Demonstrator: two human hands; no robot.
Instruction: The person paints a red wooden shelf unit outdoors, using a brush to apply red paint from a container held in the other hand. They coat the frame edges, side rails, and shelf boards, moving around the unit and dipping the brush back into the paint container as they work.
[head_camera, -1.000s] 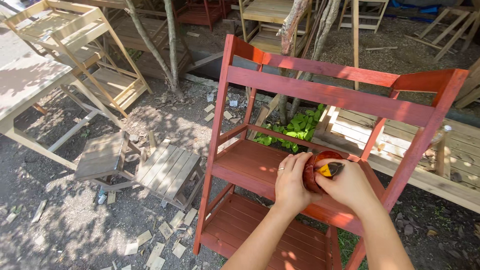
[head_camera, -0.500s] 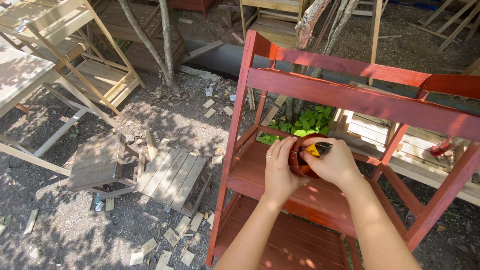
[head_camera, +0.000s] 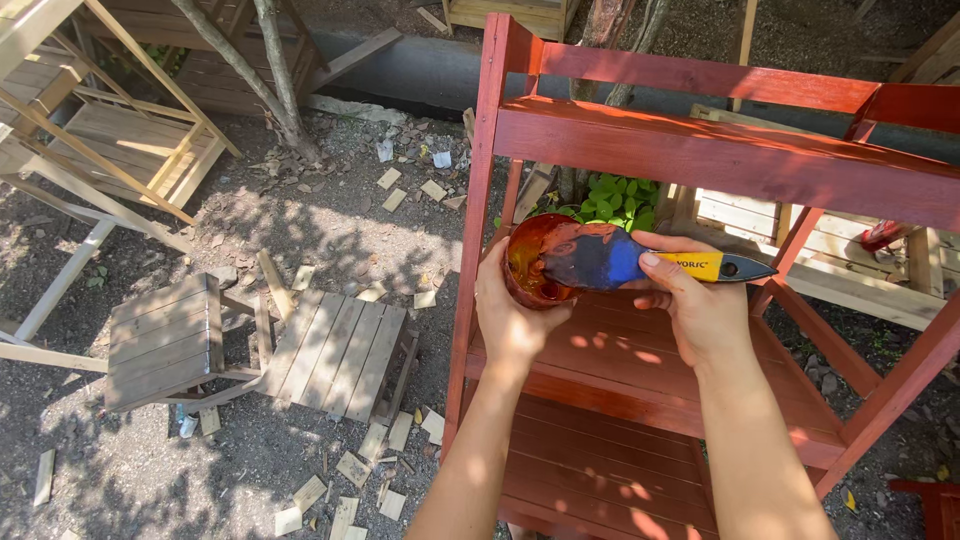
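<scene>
Paintbrush, blue and yellow handle: right hand is gripping it closed. Paint cup: left hand is wrapping around it, above the red shelf.

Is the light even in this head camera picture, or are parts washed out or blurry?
Head view: hard sunlight, uneven; dappled leaf shadows fall over the ground and the red shelf. The pale wooden frame at top left looks nearly washed out. The left hand holding the cup and the right hand with the brush are sharp. Straight rails lean outward near the edges, a wide-lens effect.
</scene>
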